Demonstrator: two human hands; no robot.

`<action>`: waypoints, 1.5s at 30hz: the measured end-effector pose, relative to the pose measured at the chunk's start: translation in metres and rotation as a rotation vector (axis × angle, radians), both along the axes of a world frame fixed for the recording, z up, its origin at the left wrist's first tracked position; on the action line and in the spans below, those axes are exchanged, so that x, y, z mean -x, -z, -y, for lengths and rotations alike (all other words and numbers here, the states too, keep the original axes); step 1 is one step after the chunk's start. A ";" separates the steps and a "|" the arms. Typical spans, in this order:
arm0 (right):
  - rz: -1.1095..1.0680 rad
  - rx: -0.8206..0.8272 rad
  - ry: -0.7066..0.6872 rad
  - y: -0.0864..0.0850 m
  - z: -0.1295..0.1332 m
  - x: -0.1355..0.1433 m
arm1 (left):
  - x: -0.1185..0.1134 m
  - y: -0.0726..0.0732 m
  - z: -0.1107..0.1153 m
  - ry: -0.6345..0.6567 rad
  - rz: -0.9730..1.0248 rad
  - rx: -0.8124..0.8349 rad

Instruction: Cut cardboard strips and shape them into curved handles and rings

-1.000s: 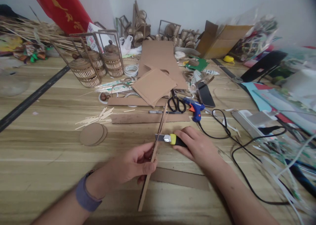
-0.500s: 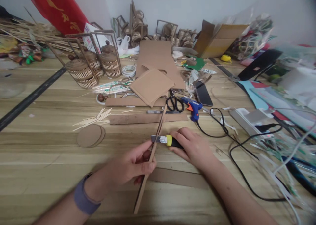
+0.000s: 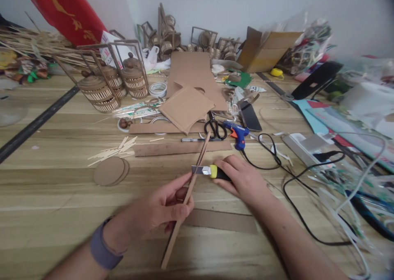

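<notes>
My left hand [image 3: 170, 204] pinches a narrow cardboard strip [image 3: 175, 240], held on edge above the table and slanting away from me. Closed around a yellow-and-black utility knife [image 3: 213, 171] is my right hand [image 3: 241, 179]. The knife's blade lies across the upper part of the strip, close to my left fingertips. Beneath my hands a flat cardboard strip [image 3: 221, 221] rests on the table, and another brown strip [image 3: 166, 149] lies farther off. Round cardboard discs [image 3: 109, 171] are stacked to the left, beside several thin wooden sticks [image 3: 118, 149].
Beyond the hands lie black scissors [image 3: 215, 128], a blue glue gun [image 3: 238, 134] with its cord, a pen [image 3: 192, 140] and cardboard sheets [image 3: 186, 108]. Lidded lantern-like baskets [image 3: 98, 93] stand back left. A power strip [image 3: 303, 151] and tangled cables occupy the right.
The knife blade has shifted slightly up along the strip, away from me, with my right hand. The whole view has moved a little; both hands keep their holds.
</notes>
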State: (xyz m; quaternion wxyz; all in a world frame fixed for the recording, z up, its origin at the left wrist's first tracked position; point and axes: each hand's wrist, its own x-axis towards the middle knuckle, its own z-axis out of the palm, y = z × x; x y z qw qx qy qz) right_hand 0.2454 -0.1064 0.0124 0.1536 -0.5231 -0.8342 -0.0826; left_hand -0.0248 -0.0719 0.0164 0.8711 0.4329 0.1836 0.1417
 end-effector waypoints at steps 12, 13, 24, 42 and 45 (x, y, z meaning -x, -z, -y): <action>-0.057 -0.008 0.071 0.002 -0.003 -0.012 | 0.000 -0.003 -0.001 0.046 -0.031 -0.006; -0.057 -0.014 0.070 0.002 -0.003 -0.011 | 0.000 -0.002 -0.001 0.043 -0.043 -0.014; -0.011 0.008 0.061 0.006 -0.001 0.005 | -0.006 -0.006 -0.001 -0.124 -0.233 -0.121; -0.004 -0.006 0.041 0.007 -0.002 0.002 | -0.008 -0.007 -0.001 -0.154 -0.302 -0.321; -0.017 -0.015 0.060 0.008 -0.003 -0.002 | -0.006 -0.007 -0.001 -0.157 -0.301 -0.329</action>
